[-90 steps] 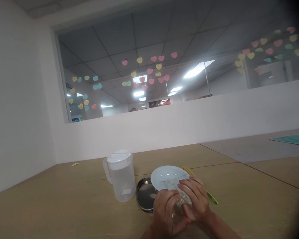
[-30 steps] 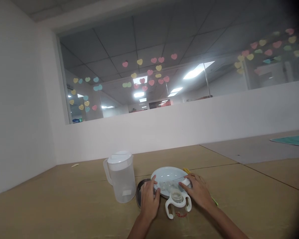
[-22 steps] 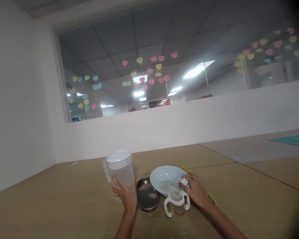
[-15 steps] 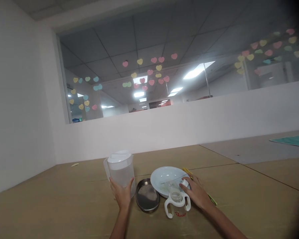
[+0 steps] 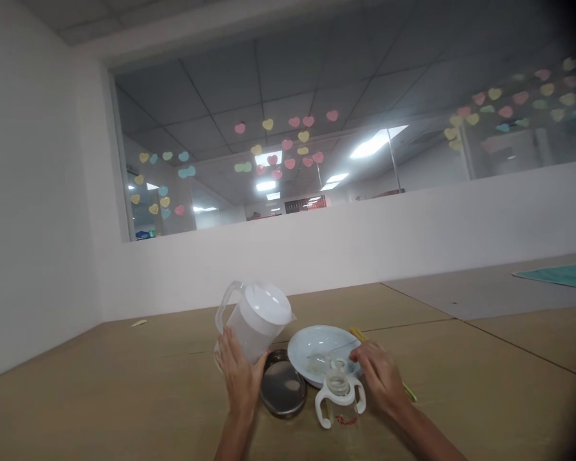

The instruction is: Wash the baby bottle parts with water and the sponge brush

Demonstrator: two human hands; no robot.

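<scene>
My left hand (image 5: 240,374) is closed around the lower part of a translucent white pitcher (image 5: 254,326). The pitcher is lifted and tilted to the right, its lidded top toward the plate. An oval metal dish (image 5: 283,387) lies beneath and beside it. My right hand (image 5: 378,374) is at the right rim of a pale blue plate (image 5: 307,339), fingers curled together; whatever they may hold is hidden. Just in front of the plate stands a clear baby bottle (image 5: 340,406) with a white two-handled collar, its mouth uncovered. Small clear and white parts (image 5: 319,363) lie in the plate.
A yellow-green stick-like thing (image 5: 409,390) runs partly behind my right hand. At the far right is a teal cloth (image 5: 564,275). A small pale scrap (image 5: 139,323) lies at the back left, near the white wall (image 5: 288,256) under the window.
My left hand has lifted the pitcher and tipped it to the right. The white piece in my right hand no longer shows between its fingers, and that hand has shifted slightly.
</scene>
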